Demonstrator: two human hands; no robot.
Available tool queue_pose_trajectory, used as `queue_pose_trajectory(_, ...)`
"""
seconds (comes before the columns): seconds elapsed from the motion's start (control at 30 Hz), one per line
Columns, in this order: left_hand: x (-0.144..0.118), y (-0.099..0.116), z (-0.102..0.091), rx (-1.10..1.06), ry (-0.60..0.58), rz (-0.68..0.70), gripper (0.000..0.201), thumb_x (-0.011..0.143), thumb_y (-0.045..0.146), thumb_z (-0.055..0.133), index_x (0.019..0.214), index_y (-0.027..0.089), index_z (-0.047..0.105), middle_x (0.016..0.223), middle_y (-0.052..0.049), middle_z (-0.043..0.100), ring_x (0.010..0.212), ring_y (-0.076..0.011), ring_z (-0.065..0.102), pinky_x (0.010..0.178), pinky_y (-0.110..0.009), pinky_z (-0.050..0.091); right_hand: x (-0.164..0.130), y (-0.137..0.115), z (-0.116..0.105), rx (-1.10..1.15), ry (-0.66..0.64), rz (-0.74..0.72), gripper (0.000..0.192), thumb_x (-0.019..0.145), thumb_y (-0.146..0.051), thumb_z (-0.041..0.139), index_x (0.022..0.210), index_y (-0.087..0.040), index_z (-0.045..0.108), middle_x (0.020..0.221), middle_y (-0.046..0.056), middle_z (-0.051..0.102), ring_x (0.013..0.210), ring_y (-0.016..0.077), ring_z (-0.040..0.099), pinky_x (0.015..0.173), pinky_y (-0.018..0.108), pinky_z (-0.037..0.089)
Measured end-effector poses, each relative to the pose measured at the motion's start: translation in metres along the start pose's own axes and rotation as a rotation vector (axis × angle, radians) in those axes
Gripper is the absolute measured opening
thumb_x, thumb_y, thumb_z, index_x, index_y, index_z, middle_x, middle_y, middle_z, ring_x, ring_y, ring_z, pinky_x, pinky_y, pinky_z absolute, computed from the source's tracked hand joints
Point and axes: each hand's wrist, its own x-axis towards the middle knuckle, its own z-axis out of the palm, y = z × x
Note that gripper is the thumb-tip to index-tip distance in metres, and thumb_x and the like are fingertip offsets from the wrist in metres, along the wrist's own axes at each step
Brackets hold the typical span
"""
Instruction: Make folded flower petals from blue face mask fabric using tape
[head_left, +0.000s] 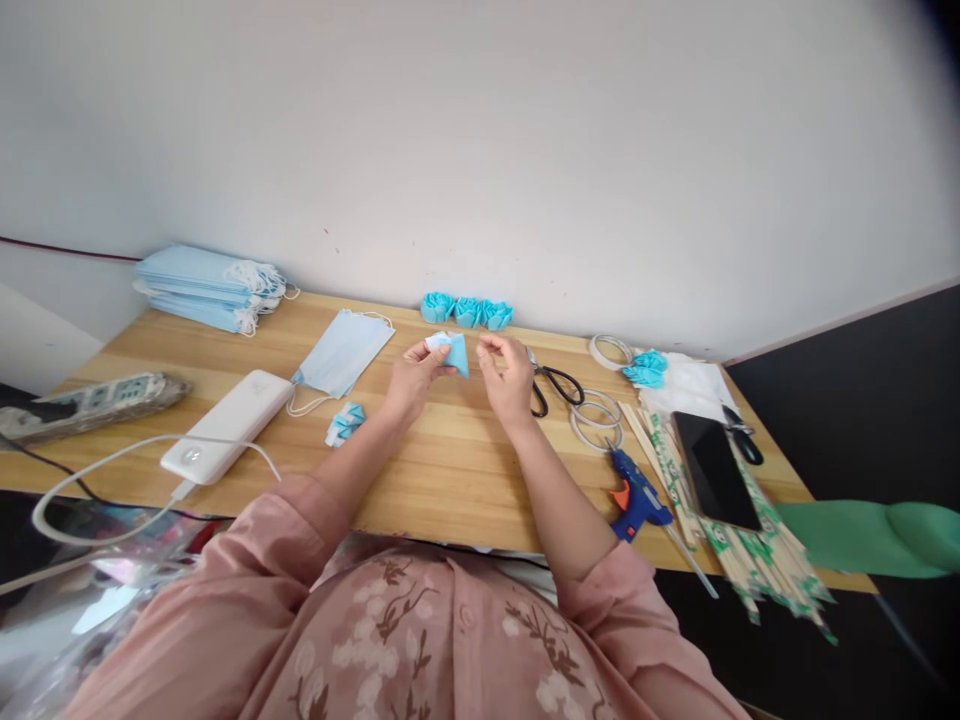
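A small folded piece of blue and white mask fabric (458,356) is pinched between the thumb and fingers of my left hand (414,380), above the middle of the table. Just to its right, my right hand (508,380) is closed with thumb and fingertips together; whatever may be between them is too small to tell. Behind my hands, three blue fabric flowers (468,312) stand in a row by the wall. A flat blue face mask (345,352) lies left of my left hand, with a small bundle of folded blue and white pieces (345,425) nearer me.
Black-handled scissors (561,386) and wire rings (598,420) lie right, near a blue glue gun (636,497), wrapped chopsticks (757,560) and a phone (716,470). A mask stack (202,285), white power bank (229,427) with cable, and power strip (112,400) occupy the left.
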Motion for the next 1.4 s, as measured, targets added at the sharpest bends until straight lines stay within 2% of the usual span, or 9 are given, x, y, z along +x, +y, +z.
queue_pose_trajectory(0.2,0.001,0.002,-0.002,-0.016,0.003,-0.022,0.042,0.061,0.042,0.088,0.084,0.014,0.065,0.076,-0.001,0.07,0.072,-0.0132,0.067,0.07,-0.026,0.056,-0.006,-0.007,0.009,-0.055,-0.325,-0.117,0.052,0.084,-0.048,0.069,0.131,-0.028,0.061,0.123,0.01,0.069,0.115,0.0288,0.061,0.103,0.045,0.045)
queue_pose_trajectory(0.37,-0.001,0.004,-0.002,0.015,-0.032,-0.037,0.051,0.071,0.063,0.074,0.081,0.015,0.061,0.075,-0.005,0.071,0.08,-0.0191,0.072,0.073,-0.029,0.058,-0.008,-0.002,0.012,-0.034,-0.392,-0.056,0.056,0.085,-0.037,0.069,0.139,-0.028,0.056,0.132,0.008,0.066,0.121,0.0284,0.059,0.106,0.044,0.043)
queue_pose_trajectory(0.53,0.003,0.006,-0.007,0.052,-0.022,0.021,0.053,0.07,0.065,0.073,0.081,0.015,0.062,0.076,-0.007,0.072,0.087,-0.0226,0.073,0.077,-0.031,0.058,-0.01,0.005,0.01,0.131,-0.335,0.136,0.034,0.091,-0.04,0.057,0.118,-0.025,0.071,0.117,0.006,0.073,0.108,0.0256,0.067,0.096,0.038,0.049)
queue_pose_trajectory(0.67,0.008,0.016,-0.012,0.005,0.15,0.173,0.05,0.077,0.065,0.068,0.085,0.016,0.061,0.079,-0.006,0.071,0.084,-0.0206,0.072,0.073,-0.028,0.058,-0.007,0.02,0.013,0.403,-0.075,0.528,0.039,0.083,-0.052,0.061,0.092,-0.016,0.073,0.086,0.005,0.076,0.079,0.0221,0.069,0.074,0.034,0.054)
queue_pose_trajectory(0.8,0.011,0.03,-0.015,-0.103,0.236,0.293,0.047,0.09,0.062,0.053,0.118,0.024,0.058,0.117,-0.009,0.07,0.098,-0.0186,0.071,0.08,-0.026,0.056,-0.001,0.029,0.015,0.705,0.11,0.73,0.045,0.07,-0.055,0.073,0.093,-0.017,0.069,0.086,0.004,0.076,0.076,0.0191,0.069,0.069,0.03,0.055)
queue_pose_trajectory(0.9,0.011,0.032,-0.014,-0.144,0.196,0.162,0.045,0.096,0.054,0.049,0.134,0.029,0.048,0.134,-0.01,0.063,0.109,-0.0187,0.068,0.091,-0.03,0.054,0.001,0.027,0.015,0.789,0.101,0.752,0.046,0.067,-0.054,0.076,0.094,-0.018,0.068,0.092,0.005,0.077,0.08,0.0198,0.071,0.069,0.03,0.056)
queue_pose_trajectory(1.03,0.009,0.021,-0.007,-0.038,0.005,-0.097,0.05,0.087,0.05,0.065,0.125,0.018,0.058,0.114,-0.015,0.072,0.102,-0.0228,0.07,0.091,-0.034,0.053,-0.001,0.021,0.016,0.807,0.026,0.777,0.048,0.068,-0.056,0.075,0.096,-0.018,0.068,0.091,0.005,0.077,0.079,0.0211,0.072,0.067,0.031,0.057)
queue_pose_trajectory(1.17,0.002,0.009,-0.001,0.228,-0.132,-0.129,0.051,0.071,0.045,0.082,0.112,0.017,0.07,0.102,-0.009,0.075,0.09,-0.0212,0.07,0.079,-0.028,0.051,-0.003,0.016,0.017,0.731,-0.051,0.749,0.049,0.07,-0.059,0.072,0.095,-0.017,0.069,0.081,0.004,0.076,0.075,0.0218,0.071,0.064,0.032,0.055)
queue_pose_trajectory(1.4,0.002,0.002,-0.009,0.377,-0.111,-0.136,0.034,0.061,0.042,0.085,0.067,0.015,0.066,0.057,0.001,0.063,0.048,-0.0096,0.052,0.047,-0.021,0.038,-0.004,0.008,0.015,0.621,-0.101,0.673,0.038,0.071,-0.052,0.073,0.085,-0.017,0.073,0.08,0.003,0.075,0.073,0.0188,0.067,0.067,0.03,0.053)
